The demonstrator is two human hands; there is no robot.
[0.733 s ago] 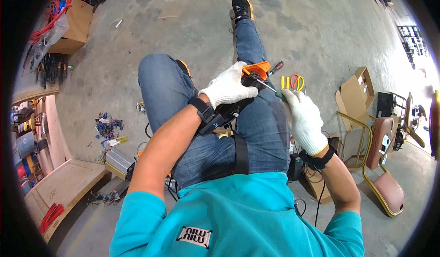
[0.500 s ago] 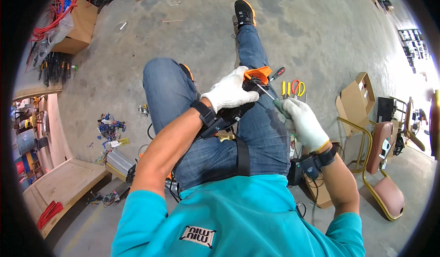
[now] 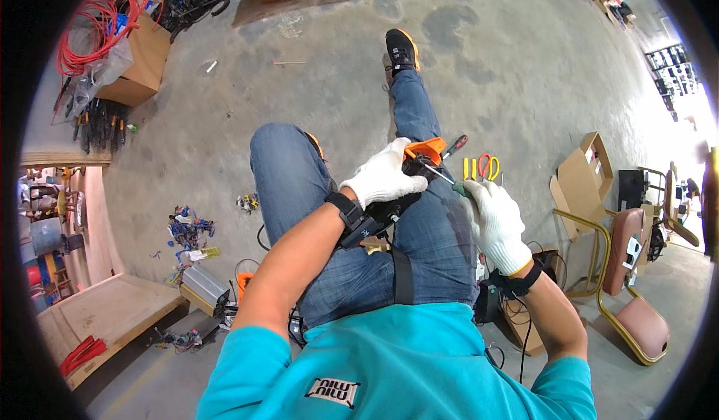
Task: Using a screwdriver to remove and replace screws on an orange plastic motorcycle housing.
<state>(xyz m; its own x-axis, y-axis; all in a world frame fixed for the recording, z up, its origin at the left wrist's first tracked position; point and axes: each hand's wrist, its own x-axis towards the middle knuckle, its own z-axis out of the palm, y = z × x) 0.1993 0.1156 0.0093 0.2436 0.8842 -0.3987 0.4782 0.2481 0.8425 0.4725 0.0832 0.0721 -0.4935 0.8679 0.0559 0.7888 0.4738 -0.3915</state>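
My left hand (image 3: 385, 174), in a white knit glove, is closed on a black and orange device (image 3: 427, 150) that rests over my lap. Its orange part faces away from me. In my gloved right hand (image 3: 497, 221) is a screwdriver (image 3: 458, 189) with a green handle, its shaft pointing up and left to the dark part of the device. Whether the tip sits in a screw is too small to tell. Another screwdriver (image 3: 456, 145), red and black, lies just beyond the orange part. Red-and-yellow handled scissors (image 3: 488, 167) and yellow-handled tools (image 3: 469, 168) are on the floor near my right hand.
An open cardboard box (image 3: 586, 184) and a chair with gold tubing (image 3: 628, 270) stand at the right. On the left are loose wire pieces (image 3: 187, 229), a silver metal box (image 3: 206, 285) and a low wooden platform (image 3: 112, 315). Red cable coils (image 3: 97, 34) hang by a carton (image 3: 142, 61).
The whole view has shifted, so the floor and my legs appear lower. My left hand keeps its hold on the device, and the green-handled screwdriver stays against it in my right hand.
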